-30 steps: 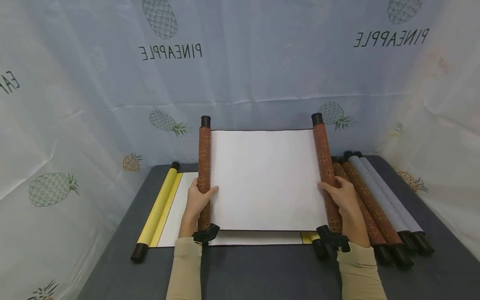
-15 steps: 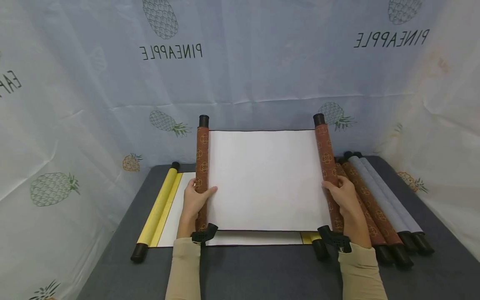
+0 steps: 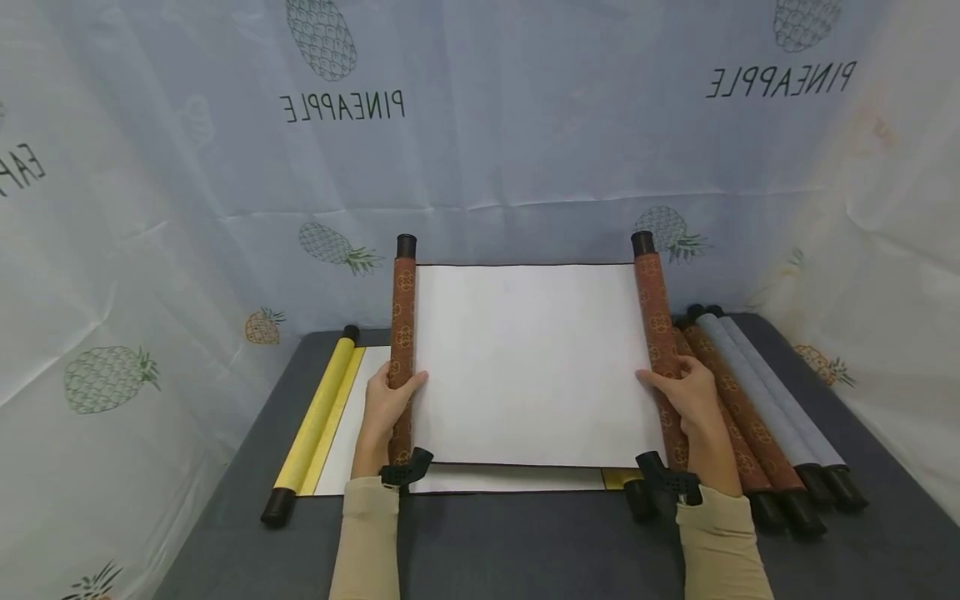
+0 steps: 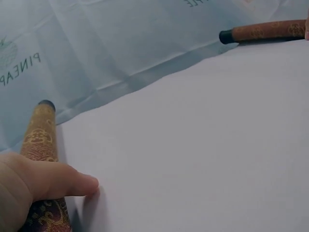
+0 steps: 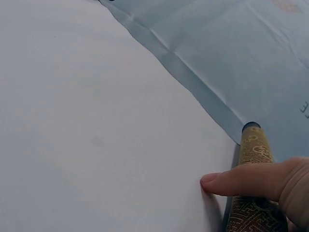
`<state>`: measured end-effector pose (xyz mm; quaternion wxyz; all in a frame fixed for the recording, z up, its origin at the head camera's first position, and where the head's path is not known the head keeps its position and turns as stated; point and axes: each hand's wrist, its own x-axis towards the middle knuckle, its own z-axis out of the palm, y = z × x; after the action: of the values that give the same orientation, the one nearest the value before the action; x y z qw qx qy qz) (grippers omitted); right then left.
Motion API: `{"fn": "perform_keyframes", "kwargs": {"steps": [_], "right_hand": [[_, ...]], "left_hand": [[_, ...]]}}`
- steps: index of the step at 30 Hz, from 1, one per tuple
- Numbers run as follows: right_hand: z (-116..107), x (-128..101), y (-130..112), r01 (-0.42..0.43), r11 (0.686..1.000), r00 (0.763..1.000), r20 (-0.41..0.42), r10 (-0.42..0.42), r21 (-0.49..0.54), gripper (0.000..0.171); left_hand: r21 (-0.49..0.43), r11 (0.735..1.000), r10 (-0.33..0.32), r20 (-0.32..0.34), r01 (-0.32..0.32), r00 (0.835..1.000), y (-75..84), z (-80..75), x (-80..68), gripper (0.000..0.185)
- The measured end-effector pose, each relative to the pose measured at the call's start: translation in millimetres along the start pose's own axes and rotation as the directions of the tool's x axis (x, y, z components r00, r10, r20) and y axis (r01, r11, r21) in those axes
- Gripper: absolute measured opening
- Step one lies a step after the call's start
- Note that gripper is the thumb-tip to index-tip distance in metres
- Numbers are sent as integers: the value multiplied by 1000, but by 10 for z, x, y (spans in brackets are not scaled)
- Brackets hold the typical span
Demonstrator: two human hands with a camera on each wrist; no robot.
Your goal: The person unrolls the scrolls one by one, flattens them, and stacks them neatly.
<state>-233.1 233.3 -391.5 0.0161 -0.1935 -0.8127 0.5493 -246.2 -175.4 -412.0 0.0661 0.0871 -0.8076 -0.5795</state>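
Note:
A brown patterned hanging scroll with black roller ends lies stretched open between my hands, its white paper (image 3: 525,367) facing up. In the head view my left hand (image 3: 384,408) grips the left roll (image 3: 404,325), thumb over it and reaching toward the paper. My right hand (image 3: 692,400) holds the right roll (image 3: 657,317) in the same way, and this roll leans outward at its near end. The left wrist view shows the left thumb (image 4: 67,179) across the brocade roll; the right wrist view shows the right thumb (image 5: 241,181) likewise. The other fingers are mostly hidden behind the rolls.
Beneath the held scroll, a yellow scroll (image 3: 315,425) lies unrolled on the dark table (image 3: 525,542). At the right sit rolled brown scrolls (image 3: 742,404) and grey scrolls (image 3: 780,392) side by side. A pineapple-print curtain (image 3: 510,125) hangs behind the table.
Both hands have drawn slightly apart, the left roll shifting left and the right roll shifting right. A little more white paper shows between them.

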Motion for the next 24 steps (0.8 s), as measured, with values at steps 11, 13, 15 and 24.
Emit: {"fn": "perform_keyframes", "kwargs": {"steps": [11,13,15,24], "right_hand": [[-55,9,6,2,1000,1000,21,-2,10,84],[-61,5,0,4,1000,1000,24,-4,4,84],[-70,2,-1,7,1000,1000,31,-7,-4,84],[-111,0,39,38,999,999,37,-36,-36,78]], "left_hand": [[23,999,23,-30,-22,999,-16,-11,-3,52],[20,999,37,-42,-37,998,-19,-28,-5,51],[11,999,49,-49,-49,998,-25,-45,-1,53],[-1,999,32,-45,-32,998,-27,-102,10,63]]}}
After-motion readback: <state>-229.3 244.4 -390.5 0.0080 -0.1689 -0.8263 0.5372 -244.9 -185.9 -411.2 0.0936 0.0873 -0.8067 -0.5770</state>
